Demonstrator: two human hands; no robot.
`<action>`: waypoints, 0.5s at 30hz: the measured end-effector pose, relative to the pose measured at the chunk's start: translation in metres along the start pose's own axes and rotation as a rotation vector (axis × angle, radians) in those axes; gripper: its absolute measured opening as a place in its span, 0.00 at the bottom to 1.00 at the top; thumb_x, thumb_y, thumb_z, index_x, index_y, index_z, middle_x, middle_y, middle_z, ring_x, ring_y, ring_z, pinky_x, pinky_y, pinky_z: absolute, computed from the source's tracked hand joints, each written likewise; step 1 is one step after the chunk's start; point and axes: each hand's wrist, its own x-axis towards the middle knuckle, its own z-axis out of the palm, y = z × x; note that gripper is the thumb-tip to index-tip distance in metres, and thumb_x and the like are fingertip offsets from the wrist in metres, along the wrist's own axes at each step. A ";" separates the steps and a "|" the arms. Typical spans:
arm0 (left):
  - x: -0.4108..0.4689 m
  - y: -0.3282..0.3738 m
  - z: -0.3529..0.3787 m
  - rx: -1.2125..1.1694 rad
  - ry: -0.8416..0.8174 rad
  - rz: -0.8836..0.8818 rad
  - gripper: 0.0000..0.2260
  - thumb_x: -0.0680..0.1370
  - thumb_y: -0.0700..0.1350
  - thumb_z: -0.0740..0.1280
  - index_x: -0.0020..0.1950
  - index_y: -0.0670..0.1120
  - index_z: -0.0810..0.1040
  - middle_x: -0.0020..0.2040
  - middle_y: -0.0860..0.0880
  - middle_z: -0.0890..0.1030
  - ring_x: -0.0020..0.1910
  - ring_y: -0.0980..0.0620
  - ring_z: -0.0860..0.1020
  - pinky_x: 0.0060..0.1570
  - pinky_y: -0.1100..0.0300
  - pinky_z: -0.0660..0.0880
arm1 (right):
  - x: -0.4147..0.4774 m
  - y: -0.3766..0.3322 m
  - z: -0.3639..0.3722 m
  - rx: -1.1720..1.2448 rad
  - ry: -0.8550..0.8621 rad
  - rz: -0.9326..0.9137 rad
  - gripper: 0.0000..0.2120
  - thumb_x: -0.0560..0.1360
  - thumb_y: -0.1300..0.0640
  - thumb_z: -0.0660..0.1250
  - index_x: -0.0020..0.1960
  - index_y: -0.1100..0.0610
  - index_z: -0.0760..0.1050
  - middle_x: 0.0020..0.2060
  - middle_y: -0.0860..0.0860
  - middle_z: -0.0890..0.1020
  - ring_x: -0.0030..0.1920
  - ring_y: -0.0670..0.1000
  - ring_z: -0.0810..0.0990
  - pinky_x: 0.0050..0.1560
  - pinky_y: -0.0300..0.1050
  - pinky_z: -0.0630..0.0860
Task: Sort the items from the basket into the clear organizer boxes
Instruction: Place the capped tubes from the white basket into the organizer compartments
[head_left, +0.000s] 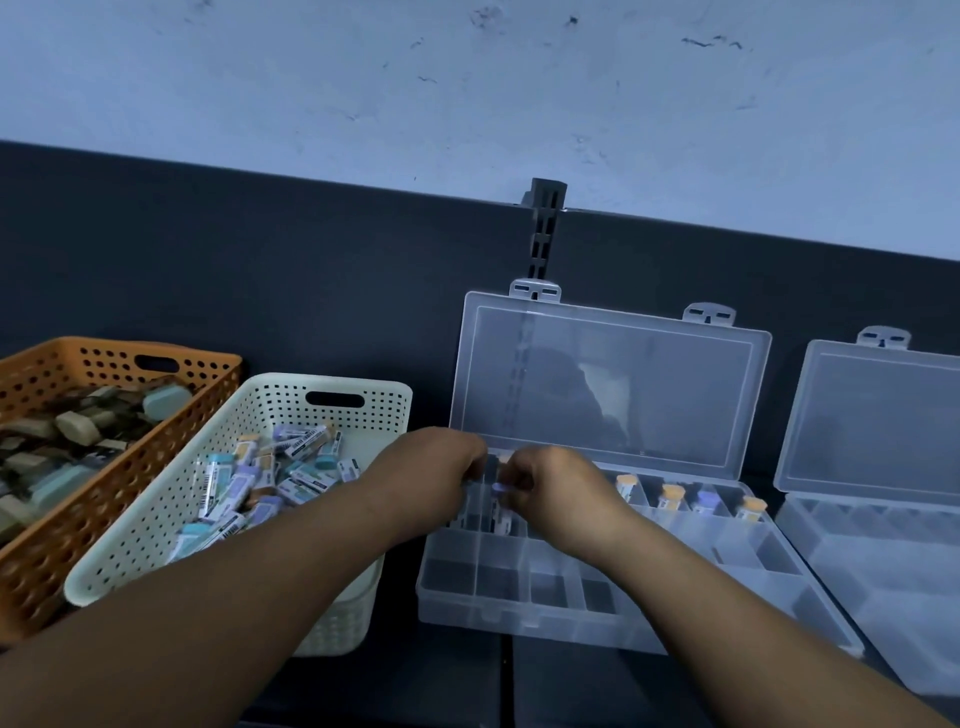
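Note:
A cream perforated basket (156, 519) at left holds several small wrapped erasers (291, 478) in blue, purple and orange. A clear organizer box (519, 597) stands open in the middle, its lid (608, 384) leaning back. Several erasers (670, 496) stand upright in its back row of compartments. My left hand (436, 467) and my right hand (550, 486) meet over the back left compartments, fingers curled. My right hand pinches a purple-tipped eraser (501, 488). What my left fingers hold is hidden.
An orange basket (31, 571) with brown and teal items sits at far left. A second clear organizer box (883, 571) lies open at right. A dark partition (260, 270) rises behind the table, with a pale wall above.

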 end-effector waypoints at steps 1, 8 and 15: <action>0.001 -0.001 0.000 0.000 -0.005 0.008 0.12 0.71 0.37 0.66 0.41 0.54 0.70 0.46 0.51 0.79 0.47 0.50 0.76 0.40 0.59 0.69 | 0.000 0.001 0.001 -0.008 -0.005 -0.004 0.07 0.76 0.50 0.67 0.41 0.51 0.79 0.37 0.52 0.82 0.40 0.53 0.79 0.42 0.46 0.76; 0.001 -0.003 -0.002 -0.032 -0.025 0.036 0.09 0.72 0.36 0.66 0.44 0.50 0.74 0.43 0.52 0.76 0.42 0.54 0.72 0.38 0.61 0.66 | -0.001 0.002 0.001 -0.001 -0.001 0.007 0.07 0.76 0.51 0.67 0.44 0.54 0.79 0.40 0.52 0.83 0.42 0.53 0.80 0.44 0.46 0.77; 0.000 -0.009 -0.039 -0.256 0.137 -0.063 0.10 0.72 0.37 0.67 0.47 0.52 0.78 0.42 0.55 0.78 0.44 0.53 0.77 0.44 0.60 0.74 | 0.001 -0.011 -0.019 0.174 0.128 0.007 0.08 0.75 0.51 0.69 0.40 0.52 0.77 0.35 0.49 0.81 0.37 0.50 0.77 0.41 0.44 0.75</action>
